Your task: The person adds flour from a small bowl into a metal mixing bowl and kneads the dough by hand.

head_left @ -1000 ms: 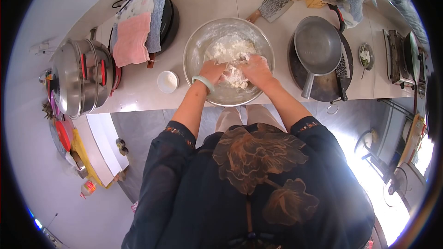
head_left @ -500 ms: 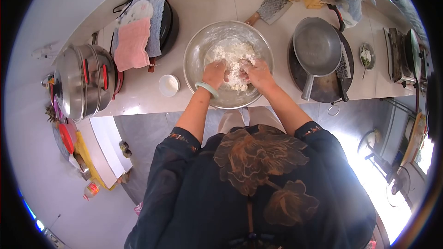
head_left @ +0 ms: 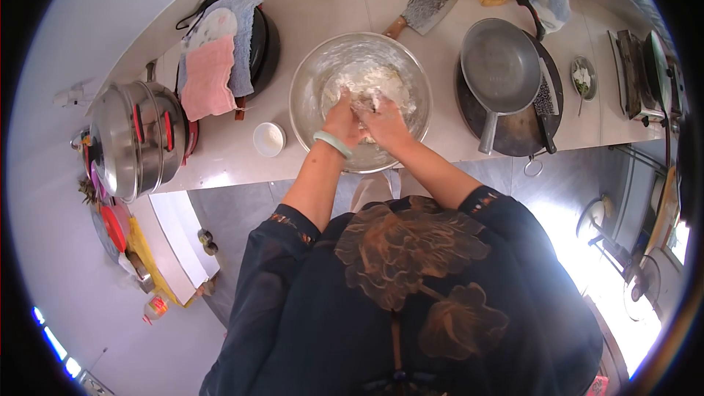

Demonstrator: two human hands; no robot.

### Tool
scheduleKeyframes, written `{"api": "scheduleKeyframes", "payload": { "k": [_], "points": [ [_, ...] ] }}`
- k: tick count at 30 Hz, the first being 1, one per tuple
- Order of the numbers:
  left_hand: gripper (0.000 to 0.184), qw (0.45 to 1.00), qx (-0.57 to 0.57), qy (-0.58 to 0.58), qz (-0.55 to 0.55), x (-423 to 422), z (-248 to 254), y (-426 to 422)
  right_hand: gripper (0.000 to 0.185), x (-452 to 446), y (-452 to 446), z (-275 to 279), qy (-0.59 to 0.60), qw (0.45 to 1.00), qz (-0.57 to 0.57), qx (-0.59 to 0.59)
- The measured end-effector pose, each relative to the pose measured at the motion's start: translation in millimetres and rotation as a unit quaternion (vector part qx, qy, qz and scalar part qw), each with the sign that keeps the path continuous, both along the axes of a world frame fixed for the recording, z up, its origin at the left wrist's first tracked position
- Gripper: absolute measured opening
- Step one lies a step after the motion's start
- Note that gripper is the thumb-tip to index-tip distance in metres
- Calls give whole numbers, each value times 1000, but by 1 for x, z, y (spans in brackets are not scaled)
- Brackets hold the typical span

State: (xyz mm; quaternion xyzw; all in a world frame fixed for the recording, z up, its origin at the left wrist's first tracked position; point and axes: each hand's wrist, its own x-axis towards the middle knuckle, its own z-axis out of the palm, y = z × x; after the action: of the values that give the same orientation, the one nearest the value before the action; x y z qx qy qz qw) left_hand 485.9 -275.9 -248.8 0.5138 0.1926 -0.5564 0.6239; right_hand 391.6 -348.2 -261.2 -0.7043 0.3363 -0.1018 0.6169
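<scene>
A large steel bowl (head_left: 304,114) stands near the counter's front edge, its inside smeared with white flour. Crumbly pale dough (head_left: 385,82) lies in it. My left hand (head_left: 342,119), with a pale bangle at the wrist, is down in the bowl with its fingers closed round some of the dough. Close beside it, my right hand (head_left: 386,123) is also closed on dough, the fingertips partly hidden in the mixture. A small white cup (head_left: 269,139) with a little white content sits left of the bowl.
A steel steamer (head_left: 132,139) and a cloth-covered pan (head_left: 209,77) stand at the left. Behind the bowl lies a cleaver (head_left: 427,9). To the right are a grey pan (head_left: 500,66) on a dark round board, a knife (head_left: 545,114), a small dish (head_left: 584,78) and a stove (head_left: 634,73).
Both hands have moved closer together in the bowl, the right one shifting left and its fingers drawing in on the dough. The view has turned slightly.
</scene>
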Motion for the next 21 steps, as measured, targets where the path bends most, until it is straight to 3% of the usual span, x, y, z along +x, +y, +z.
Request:
{"api": "scheduleKeyframes", "payload": {
  "k": [2,5,7,8,11,12,15,18,21],
  "points": [
    [52,999,-25,-13,47,-9,6,-8,41,4,11,-40,5,983,36,-181],
    [53,999,-33,-14,13,-10,10,-2,44,3,7,-59,-1,900,122,-418],
    [55,1000,-23,6,-10,-10,25,2,44,12,-7,-14,61,992,75,-79],
    [56,999,-18,16,-22,-9,30,4,44,15,-14,2,89,990,46,97],
    [58,995,-64,55,-51,-3,31,14,45,23,-38,-3,134,989,52,16],
    [58,995,-62,55,-46,-1,32,17,46,22,-41,-8,129,990,36,-49],
    [55,996,-59,52,-42,1,27,22,46,22,-38,-9,114,988,-41,-97],
    [48,996,-66,37,-46,-7,20,17,37,20,-30,23,47,990,-37,126],
    [39,998,-58,24,-14,-14,14,14,37,26,-30,63,73,953,-119,270]
  ]
}}
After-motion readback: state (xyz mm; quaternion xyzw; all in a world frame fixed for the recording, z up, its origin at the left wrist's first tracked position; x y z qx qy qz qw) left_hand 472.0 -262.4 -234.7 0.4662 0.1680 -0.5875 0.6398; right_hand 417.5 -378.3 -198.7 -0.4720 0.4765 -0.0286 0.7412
